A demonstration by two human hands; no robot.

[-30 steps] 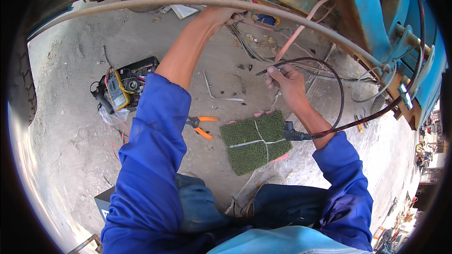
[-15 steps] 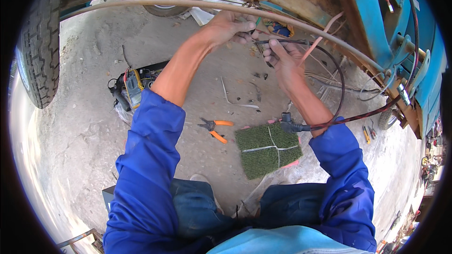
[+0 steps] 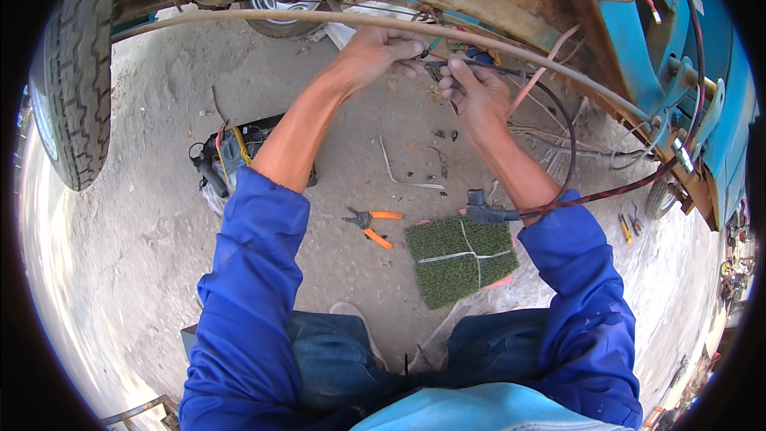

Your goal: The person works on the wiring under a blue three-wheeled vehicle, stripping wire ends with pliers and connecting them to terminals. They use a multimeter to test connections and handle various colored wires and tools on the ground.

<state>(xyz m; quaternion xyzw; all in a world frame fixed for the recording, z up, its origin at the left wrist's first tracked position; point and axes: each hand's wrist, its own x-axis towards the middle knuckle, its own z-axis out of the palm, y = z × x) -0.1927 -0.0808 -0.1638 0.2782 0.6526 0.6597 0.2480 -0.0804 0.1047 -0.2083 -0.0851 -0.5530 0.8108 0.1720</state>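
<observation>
Both my hands are raised under a rusty metal frame, close to a thin curved bar (image 3: 335, 17). My left hand (image 3: 383, 53) is closed in a pinch on a small dark piece, mostly hidden by the fingers, beside a short green wire (image 3: 435, 43). Just to its right, my right hand (image 3: 481, 92) grips a black cable (image 3: 570, 124) between thumb and fingers. That cable runs rightward from the hand and loops down past my forearm. A black angled plug (image 3: 488, 209) on a dark red-and-black cable (image 3: 614, 193) hangs by my right wrist.
Orange-handled wire strippers (image 3: 373, 225) lie on the ground, left of a tied green turf pad (image 3: 447, 275). A black case with a multimeter (image 3: 231, 156) sits beyond my left forearm. A tyre (image 3: 84, 72) stands far left; blue metalwork (image 3: 630, 40) rises at right.
The view has shifted slightly, so ground objects appear further right. The angled plug has swung a little left over the turf pad. Both hands keep nearly the same pose and holds.
</observation>
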